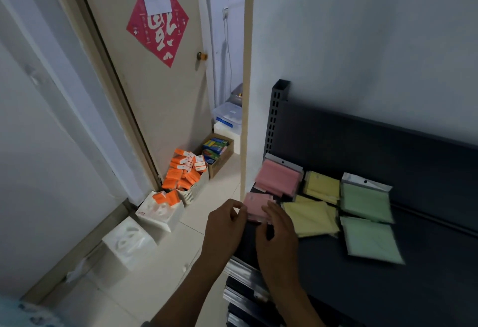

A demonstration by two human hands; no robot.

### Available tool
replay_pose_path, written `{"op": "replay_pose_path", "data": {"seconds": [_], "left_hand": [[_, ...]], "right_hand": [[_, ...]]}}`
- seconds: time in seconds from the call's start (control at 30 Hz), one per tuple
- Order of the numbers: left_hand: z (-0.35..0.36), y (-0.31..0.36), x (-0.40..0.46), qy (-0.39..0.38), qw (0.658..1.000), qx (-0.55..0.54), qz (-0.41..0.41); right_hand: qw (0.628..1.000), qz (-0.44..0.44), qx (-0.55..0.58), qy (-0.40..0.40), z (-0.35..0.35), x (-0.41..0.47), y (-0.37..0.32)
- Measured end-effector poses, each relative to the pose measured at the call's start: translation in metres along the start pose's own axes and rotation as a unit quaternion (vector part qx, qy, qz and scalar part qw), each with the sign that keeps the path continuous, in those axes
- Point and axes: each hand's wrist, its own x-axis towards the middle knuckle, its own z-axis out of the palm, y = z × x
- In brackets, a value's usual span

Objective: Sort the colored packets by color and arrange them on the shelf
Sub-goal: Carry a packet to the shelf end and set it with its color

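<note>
at the far left, white boxes are sitting on the tiled floor along the wall, and just past them orange boxes are spilling out of a white basket in front of a door that is carrying a red diamond sign. a cardboard box of blue and green packs is standing behind the basket, with plastic bins further back. the left hand is reaching in over the floor toward the left end of the dark shelf, its fingers curling and its fingertips pinching the left edge of a pink packet. that packet is lying at the front left corner of the shelf, between the two hands and mostly beyond the fingers. the right hand is lying on the packet's near right part, fingers bent down over it and gripping it, though motion blur is making the exact hold hard to read. behind it, a pink stack is resting near the back panel. to the right, yellow packets are lying in two loose piles, one behind the other, the front one just beside the right hand. furthest right, two green packets are lying one behind the other, the rear one overlapping the front one's top edge.
</note>
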Motion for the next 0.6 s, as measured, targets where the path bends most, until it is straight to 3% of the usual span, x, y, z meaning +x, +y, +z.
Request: {"op": "replay_pose_path", "data": {"seconds": [0.33, 0.6], "left_hand": [[0.012, 0.026, -0.028, -0.064, 0.986, -0.100, 0.117], [0.014, 0.029, -0.049, -0.108, 0.976, -0.140, 0.126]], "right_hand": [[0.997, 0.079, -0.015, 0.020, -0.031, -0.013, -0.006], [0.992, 0.115, 0.001, 0.061, -0.046, -0.023, -0.012]]}}
